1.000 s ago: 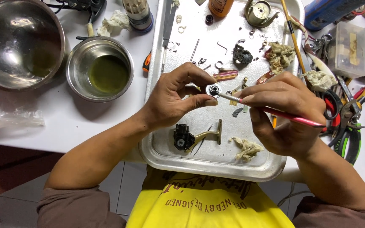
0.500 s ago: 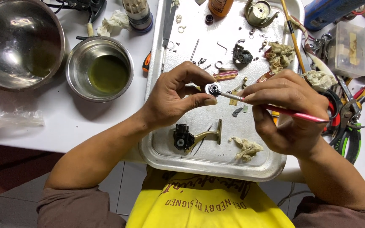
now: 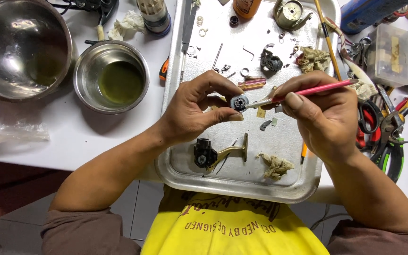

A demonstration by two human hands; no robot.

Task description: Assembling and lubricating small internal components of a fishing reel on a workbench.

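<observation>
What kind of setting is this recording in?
Probably a small repair bench. A metal tray holds loose screws, springs and small mechanism parts; steel bowls hold greenish liquid; pliers and scissors lie alongside. The left hand holds a small round part, the right hand a pink-handled brush.

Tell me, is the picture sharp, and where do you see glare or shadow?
Head view: sharp on both hands, the left hand pinching a small round part, the right hand holding a pink brush; soft glare on the metal tray and big steel bowl; edges bend slightly.
</observation>
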